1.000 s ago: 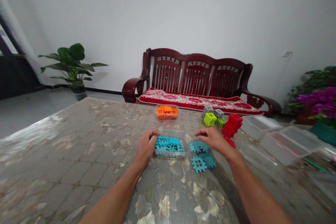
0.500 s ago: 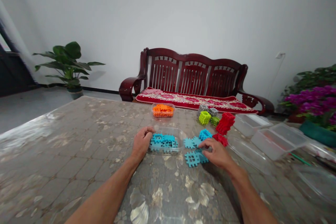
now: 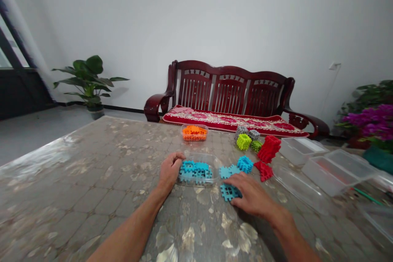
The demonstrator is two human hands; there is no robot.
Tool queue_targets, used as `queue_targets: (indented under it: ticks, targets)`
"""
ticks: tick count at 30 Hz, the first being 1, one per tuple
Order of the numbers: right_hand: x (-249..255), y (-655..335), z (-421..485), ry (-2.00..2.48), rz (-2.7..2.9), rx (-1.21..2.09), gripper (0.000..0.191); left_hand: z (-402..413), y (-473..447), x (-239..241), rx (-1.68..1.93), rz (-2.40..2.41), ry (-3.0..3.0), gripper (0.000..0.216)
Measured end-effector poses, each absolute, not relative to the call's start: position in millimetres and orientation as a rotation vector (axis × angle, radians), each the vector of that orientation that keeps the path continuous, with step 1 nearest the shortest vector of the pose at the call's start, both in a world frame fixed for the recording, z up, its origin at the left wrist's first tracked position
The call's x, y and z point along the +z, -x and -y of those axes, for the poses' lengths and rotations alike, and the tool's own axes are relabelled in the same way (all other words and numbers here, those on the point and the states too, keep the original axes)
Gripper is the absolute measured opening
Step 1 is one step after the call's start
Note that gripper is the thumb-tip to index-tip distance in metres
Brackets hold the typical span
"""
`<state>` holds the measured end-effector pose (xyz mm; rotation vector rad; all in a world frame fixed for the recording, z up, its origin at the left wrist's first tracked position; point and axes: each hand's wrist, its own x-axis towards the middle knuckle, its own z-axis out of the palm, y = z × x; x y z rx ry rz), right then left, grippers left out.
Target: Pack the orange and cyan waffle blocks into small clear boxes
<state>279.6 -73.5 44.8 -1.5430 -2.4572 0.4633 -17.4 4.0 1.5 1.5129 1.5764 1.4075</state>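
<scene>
My left hand (image 3: 170, 170) holds the left end of a clear plastic box (image 3: 216, 163) with its fingers over the rim. Blue interlocking tiles (image 3: 195, 172) with notched edges fill part of that box. To its right, my right hand (image 3: 252, 193) lies low over a flat blue lattice tile (image 3: 227, 193), fingers on its far side and thumb on its near side. The hand hides the tile's right part. Just beyond lie more flat blue tiles (image 3: 229, 171), beside a blue cube (image 3: 245, 164) built from such tiles.
Behind stands a clear box of orange tiles (image 3: 194, 133). Lime cubes (image 3: 243, 141), grey cubes (image 3: 242, 132) and red assembled shapes (image 3: 269, 149) sit at back right. Clear containers (image 3: 327, 174) and a lid (image 3: 299, 187) occupy the right side. A wooden bench (image 3: 229, 90) is beyond the table.
My right hand has come nearer, from the upper blue tiles down onto the lower ones, uncovering the blue cube. My left hand stays at the box. The whole view has shifted slightly.
</scene>
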Motion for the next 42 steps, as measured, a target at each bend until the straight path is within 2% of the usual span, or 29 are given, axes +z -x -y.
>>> queue_targets:
  ticks: [9,13,18,30,36,42]
  targets:
    - [72.5,-270.6,54.8,1.561,2.106,0.452,0.061,-3.0,15.9,-1.2,1.419,-1.560,-1.506,0.025]
    - [83.3,-247.6,30.1,1.427,2.199,0.520,0.063,-2.5,15.5,0.4,1.411,-1.552,-1.507,0.025]
    - [79.2,-230.4,12.1,1.412,2.358,0.440,0.064,-1.5,15.3,1.5,1.414,-1.550,-1.512,0.024]
    - [69.6,-210.4,12.2,1.437,2.491,0.354,0.025,-2.2,15.4,-0.3,1.413,-1.548,-1.517,0.024]
    - [65.0,-204.9,10.1,1.461,2.464,0.270,0.029,0.3,14.6,2.6,1.413,-1.543,-1.521,0.025]
    - [55.9,-240.0,17.4,1.388,2.130,0.321,0.030,0.2,14.9,3.6,1.407,-1.553,-1.525,0.025]
